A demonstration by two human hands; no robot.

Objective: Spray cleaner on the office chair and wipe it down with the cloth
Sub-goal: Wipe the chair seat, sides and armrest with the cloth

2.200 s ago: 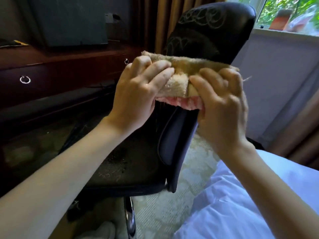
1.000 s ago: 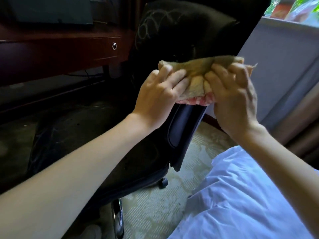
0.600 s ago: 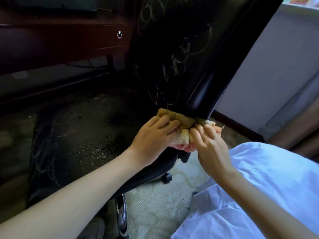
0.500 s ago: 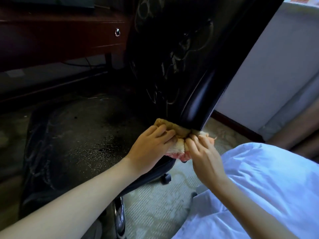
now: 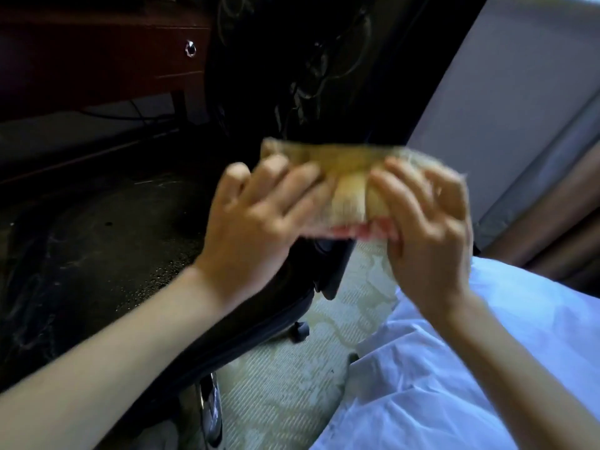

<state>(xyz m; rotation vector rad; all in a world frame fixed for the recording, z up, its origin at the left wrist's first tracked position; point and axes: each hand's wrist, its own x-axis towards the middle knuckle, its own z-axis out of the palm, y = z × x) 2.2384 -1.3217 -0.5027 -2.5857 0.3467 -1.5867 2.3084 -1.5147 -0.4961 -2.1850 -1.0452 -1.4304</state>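
Note:
The black office chair's backrest [image 5: 311,66] fills the upper middle, and its dark seat [image 5: 107,254] spreads to the left, speckled with droplets. A folded tan cloth [image 5: 350,177] with a pink underside wraps over the backrest's near edge. My left hand [image 5: 256,222] presses the cloth's left half. My right hand [image 5: 428,222] grips its right half. Both hands and the cloth are motion-blurred. No spray bottle is in view.
A dark wooden desk with a ring-pull drawer [image 5: 190,48] stands behind the chair at upper left. Pale patterned carpet [image 5: 292,378] lies below, with a chair caster [image 5: 298,331]. A white bed sheet [image 5: 454,368] is at lower right. A wall and curtain [image 5: 552,177] are on the right.
Both hands slid the cloth down the backrest edge to its base, then back up to mid-height now. The camera view also dropped toward the seat.

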